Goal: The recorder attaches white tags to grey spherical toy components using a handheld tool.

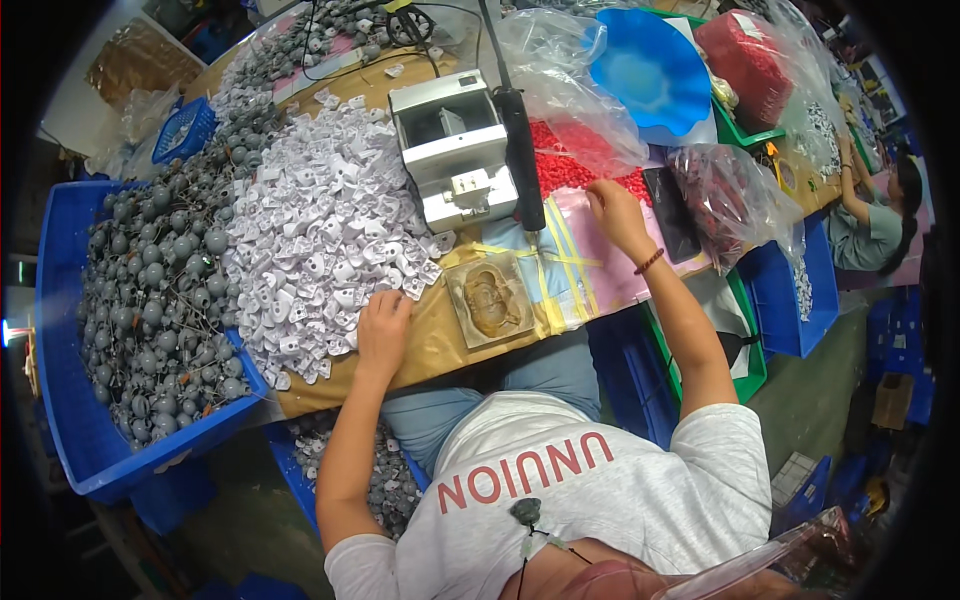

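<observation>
My left hand [384,328] is at the near right edge of a heap of small white plastic parts [320,220], fingers curled together; whatever they hold is too small to make out. On the right, my right hand [622,218] reaches over the pink sheet beside a pile of small red parts [565,165]. Its fingers are bent in a pinch, and what is between them cannot be made out. Between my hands lies a square metal mould block [490,300] with a rounded figure-shaped hollow. Behind it stands a white and grey bench machine [455,150], with a black rod-like tool [518,150] upright beside it.
At the left, a large blue crate [62,330] holds grey ball-shaped parts. A dark phone [672,212] and a clear bag of dark red parts [730,200] lie at right. Behind stands a wavy blue bowl [652,70]. Another person [880,220] works at far right.
</observation>
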The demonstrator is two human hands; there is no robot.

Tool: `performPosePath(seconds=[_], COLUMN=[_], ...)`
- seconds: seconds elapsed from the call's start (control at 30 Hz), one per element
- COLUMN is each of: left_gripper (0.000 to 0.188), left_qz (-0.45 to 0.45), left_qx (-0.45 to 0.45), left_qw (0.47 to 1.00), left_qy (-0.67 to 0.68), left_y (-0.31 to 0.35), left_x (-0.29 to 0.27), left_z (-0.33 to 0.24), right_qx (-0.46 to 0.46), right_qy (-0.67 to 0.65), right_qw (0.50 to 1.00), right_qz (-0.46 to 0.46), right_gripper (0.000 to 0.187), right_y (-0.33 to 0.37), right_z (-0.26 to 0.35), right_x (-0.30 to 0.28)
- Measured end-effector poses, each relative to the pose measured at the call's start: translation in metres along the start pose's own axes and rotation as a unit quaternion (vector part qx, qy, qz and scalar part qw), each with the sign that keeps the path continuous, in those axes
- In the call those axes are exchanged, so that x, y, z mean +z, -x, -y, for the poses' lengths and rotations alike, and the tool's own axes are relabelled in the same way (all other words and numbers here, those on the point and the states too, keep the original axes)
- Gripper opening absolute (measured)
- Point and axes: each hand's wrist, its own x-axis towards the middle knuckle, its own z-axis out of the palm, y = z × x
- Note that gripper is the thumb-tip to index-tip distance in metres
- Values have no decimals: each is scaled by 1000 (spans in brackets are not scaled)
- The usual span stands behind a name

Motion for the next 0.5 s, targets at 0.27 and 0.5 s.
performPosePath(seconds=[0.27,0.5], left_gripper=[19,25], left_qz=[16,7], left_qx=[-198,-74], left_qw=[942,979], left_qy=[269,190], left_y=[-15,-39], left_x=[-18,13], left_z=[-65,-98], right_qx=[28,13], right_qy=[146,156], right_qw=[987,986], right_qz=[55,65], right_gripper=[15,14], right_y=[-29,-31], right_z=[-32,-33], right_x=[35,34])
